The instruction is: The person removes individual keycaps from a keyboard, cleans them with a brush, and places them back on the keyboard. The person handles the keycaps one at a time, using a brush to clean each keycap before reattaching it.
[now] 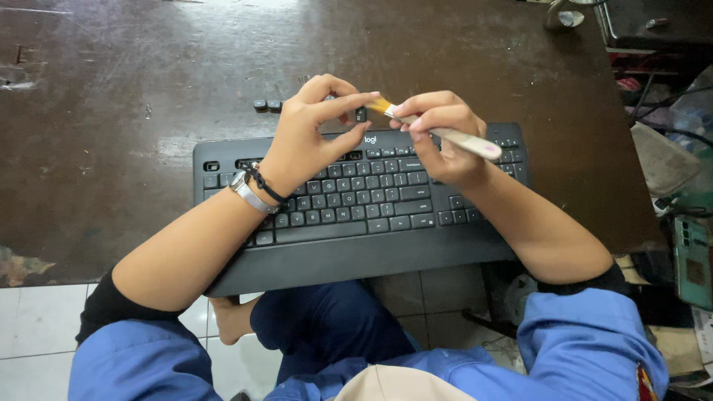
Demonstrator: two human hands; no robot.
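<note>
With our left hand we pinch a small black keycap between the thumb and the fingertips, so this grip is closed on the keycap and holds it up above the top row of the keyboard. Our right hand is closed around a small brush with a pale handle; its orange bristles point to the left and touch the keycap, or are just beside it. The pink end of the handle sticks out to the right, past our fingers.

Under both hands lies the black keyboard, flat on the dark brown bench, with its front edge over the edge of the bench, near our knees. On our left wrist we wear a silver watch and a black band. Behind the keyboard, to the left of our left hand, two or three loose black keycaps lie on the bench. At the far right, beside the bench, a green phone lies among cables.
</note>
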